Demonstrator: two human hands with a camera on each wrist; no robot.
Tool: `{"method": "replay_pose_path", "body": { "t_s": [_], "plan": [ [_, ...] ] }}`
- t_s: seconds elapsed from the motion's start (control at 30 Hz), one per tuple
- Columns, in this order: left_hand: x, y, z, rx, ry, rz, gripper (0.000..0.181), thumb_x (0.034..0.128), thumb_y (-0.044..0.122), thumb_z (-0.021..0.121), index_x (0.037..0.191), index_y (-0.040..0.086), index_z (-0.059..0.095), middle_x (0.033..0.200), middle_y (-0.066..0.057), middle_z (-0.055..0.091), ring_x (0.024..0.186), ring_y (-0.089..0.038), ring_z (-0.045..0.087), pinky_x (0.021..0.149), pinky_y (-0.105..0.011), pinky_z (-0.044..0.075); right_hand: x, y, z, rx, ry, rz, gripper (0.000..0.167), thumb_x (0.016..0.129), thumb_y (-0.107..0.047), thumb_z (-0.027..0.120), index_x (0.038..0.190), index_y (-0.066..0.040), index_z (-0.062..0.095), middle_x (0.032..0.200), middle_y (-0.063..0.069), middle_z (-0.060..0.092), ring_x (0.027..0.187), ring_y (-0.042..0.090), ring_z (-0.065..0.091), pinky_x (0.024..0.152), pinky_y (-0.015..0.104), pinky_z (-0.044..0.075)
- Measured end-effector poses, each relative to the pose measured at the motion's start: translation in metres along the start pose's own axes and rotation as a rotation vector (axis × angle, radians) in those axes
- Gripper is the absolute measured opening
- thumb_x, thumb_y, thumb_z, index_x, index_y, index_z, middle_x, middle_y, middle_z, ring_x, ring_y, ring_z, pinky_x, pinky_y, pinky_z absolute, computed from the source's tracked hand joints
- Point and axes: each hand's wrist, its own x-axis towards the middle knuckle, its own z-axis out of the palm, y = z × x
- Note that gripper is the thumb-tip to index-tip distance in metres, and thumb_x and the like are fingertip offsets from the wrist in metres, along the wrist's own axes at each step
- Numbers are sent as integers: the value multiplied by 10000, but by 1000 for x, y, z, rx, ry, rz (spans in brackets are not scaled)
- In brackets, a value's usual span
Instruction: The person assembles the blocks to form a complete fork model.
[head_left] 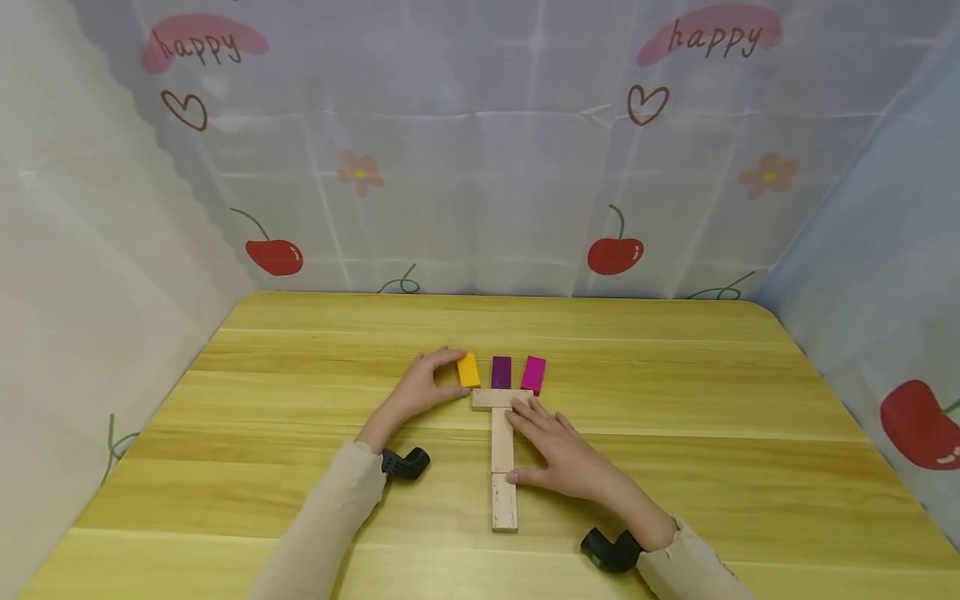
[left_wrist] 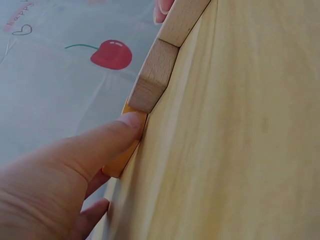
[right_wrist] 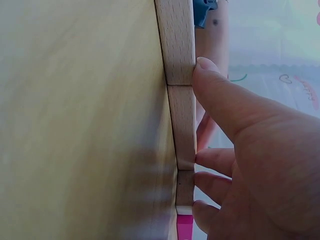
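My left hand point(head_left: 422, 387) pinches a yellow block point(head_left: 468, 370) between thumb and forefinger at its two ends. In the left wrist view, the thumb point(left_wrist: 131, 120) presses on this block's near end, beside the end of a plain wooden crosswise block point(head_left: 491, 399). Two more plain wooden blocks, a middle one point(head_left: 502, 440) and a lower one point(head_left: 505, 502), run end to end below it, making a T. My right hand point(head_left: 562, 454) rests its fingertips on the crosswise and middle blocks, its thumb near the seam. Purple point(head_left: 502, 372) and magenta point(head_left: 533, 375) blocks stand above the crosspiece.
The blocks lie on a wood-grain table point(head_left: 300, 350). A pale printed curtain point(head_left: 480, 192) hangs behind its far edge and along both sides. Black wrist devices sit on the left wrist point(head_left: 406, 464) and right wrist point(head_left: 611, 551).
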Motion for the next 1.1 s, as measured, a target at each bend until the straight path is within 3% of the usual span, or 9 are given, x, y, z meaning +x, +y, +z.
{"method": "replay_pose_path", "body": {
  "t_s": [0.63,1.1],
  "plan": [
    [-5,1,0,39,-7,-9,619,800,228,766,1332,33,519,1337,-115,504,1327,-300,306,1086,-517,71,1,1,3,6,-2,8,809,865,-497,611,1464,-46,308,1523,120,188,1395,277,42,1066,566,93],
    [-14,2,-3,56,-48,24,722,841,248,724,1429,26,369,1435,-151,372,1346,-302,259,1092,-495,75,1,5,4,61,10,-4,805,868,-475,619,1471,-55,291,1527,106,174,1396,266,38,1068,563,74]
  ]
}}
